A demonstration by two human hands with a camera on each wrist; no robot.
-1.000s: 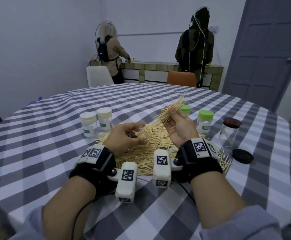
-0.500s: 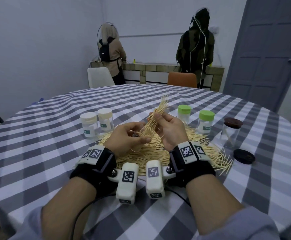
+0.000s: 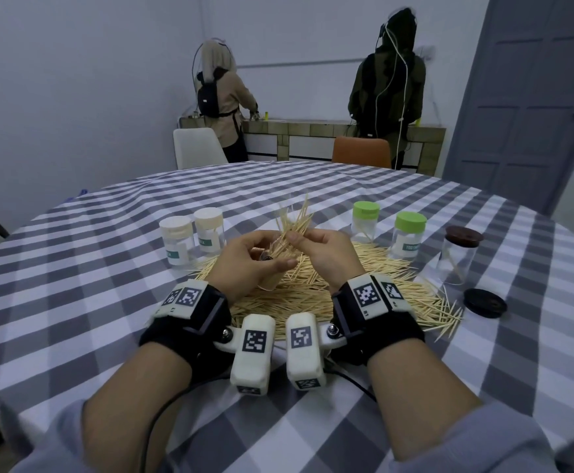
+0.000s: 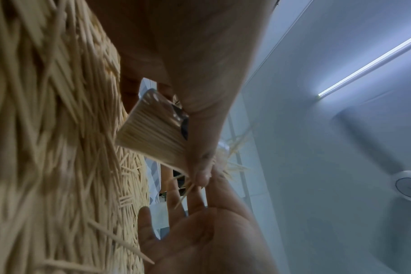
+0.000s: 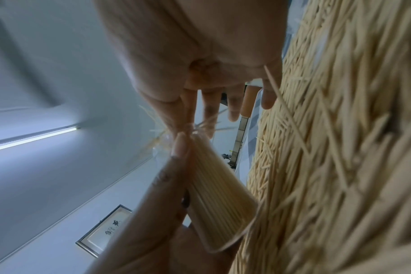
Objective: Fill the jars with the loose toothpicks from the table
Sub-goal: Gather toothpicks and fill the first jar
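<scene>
Head view shows both hands raised together just above the toothpick pile (image 3: 316,288), wrists side by side and palms turned toward each other. The left hand (image 3: 251,264) has its grip closed round a small clear jar (image 4: 153,129), thumb laid across the front; the jar is tilted, its mouth pointing up and away, and the wrist views show it packed tight with toothpicks standing parallel. The right hand (image 3: 326,254) pinches a splayed bunch of toothpicks (image 3: 294,223) between thumb and forefinger right at the jar's mouth, its other fingers loosely spread; the tips of the bunch fan out above both hands. One stray toothpick (image 5: 286,109) lies against the right palm.

Beneath the hands the loose pile spreads across the checked desk (image 3: 73,302). To the left of it stand two cream-lidded jars (image 3: 191,238), touching or nearly so. To the right stand two green-lidded jars (image 3: 388,230), then a clear jar with a dark brown lid (image 3: 459,254), and a black lid (image 3: 485,302) lies flat on the cloth near the pile's edge.
</scene>
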